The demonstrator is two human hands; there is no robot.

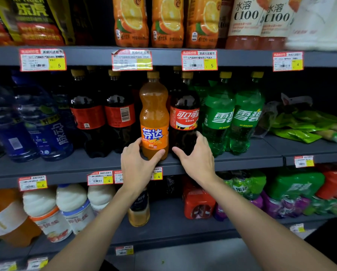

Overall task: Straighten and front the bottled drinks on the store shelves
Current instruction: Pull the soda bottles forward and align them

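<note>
**Grey shelves, tall bottles held low near the lip**

Head view: grey store shelving fills the frame, and your work is on the middle shelf point(65, 167). Your left hand point(137, 163) grasps the orange soda bottle point(154, 114) round its base, thumb on the near side. Your right hand point(198, 159) wraps the lower part of the cola bottle point(184, 116) beside it. Both bottles stand upright, labels forward, close to the front edge.

The risk, as I judge it, is that you hold tall bottles low. A quick tug could tip their tops back into the row or forward off the lip. The cola bottle sits just beside a green soda bottle point(220, 118), and twisting it may drag that label askew. To the left, a dark bottle point(120, 114) shows its barcode, not its front, and is easy to forget.

Your hands cover both bases, so you can't see how near the edge they stand. Rows behind are lost in shadow. Your left wrist hides part of a price tag point(157, 174).
</note>
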